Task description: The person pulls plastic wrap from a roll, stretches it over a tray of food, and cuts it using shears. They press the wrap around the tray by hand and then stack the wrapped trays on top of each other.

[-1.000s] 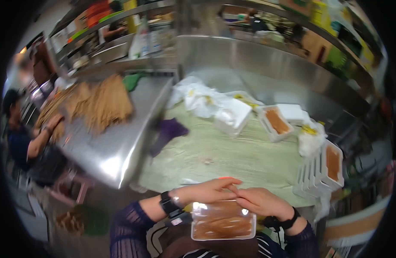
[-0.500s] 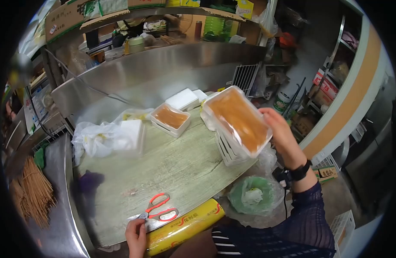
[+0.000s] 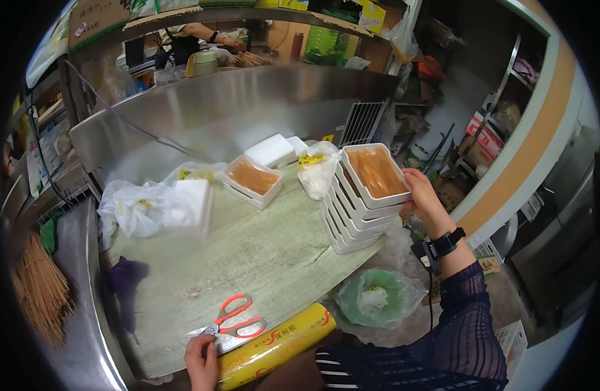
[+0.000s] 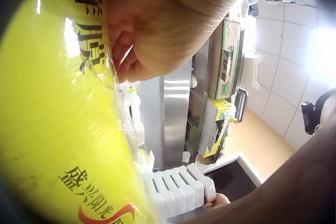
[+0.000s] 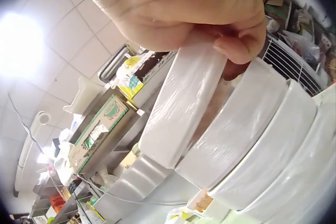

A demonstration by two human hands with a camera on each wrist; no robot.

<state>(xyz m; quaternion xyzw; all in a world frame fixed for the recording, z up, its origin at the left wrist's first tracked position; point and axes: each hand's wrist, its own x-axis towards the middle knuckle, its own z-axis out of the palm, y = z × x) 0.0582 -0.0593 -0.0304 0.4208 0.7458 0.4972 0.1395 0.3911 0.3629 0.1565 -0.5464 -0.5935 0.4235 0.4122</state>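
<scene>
The right hand (image 3: 425, 195) grips the right edge of the top white tray (image 3: 378, 171), which holds brown strips and rests on a stack of trays (image 3: 352, 225). In the right wrist view, its curled fingers hold that tray (image 5: 184, 98), tilted with a gap above the tray below. Beside the yellow film roll (image 3: 280, 345), the left hand (image 3: 202, 365) has thumb and finger together by the blades of the orange-handled scissors (image 3: 227, 319). In the left wrist view, that hand (image 4: 157, 29) pinches clear film at the roll's edge (image 4: 63, 108).
Another tray (image 3: 254, 177) with brown strips stands at the table's back, near white trays (image 3: 270, 150) and a knotted bag (image 3: 318, 173). Plastic bags (image 3: 140, 212) and a purple cloth (image 3: 126, 287) lie leftward. A green bag-lined bin (image 3: 378, 296) stands below the right edge.
The right hand has lowered the filled tray onto the stack. Since the earliest frame, the view has swung right and the hands have separated; the left hand is now by the roll and scissors.
</scene>
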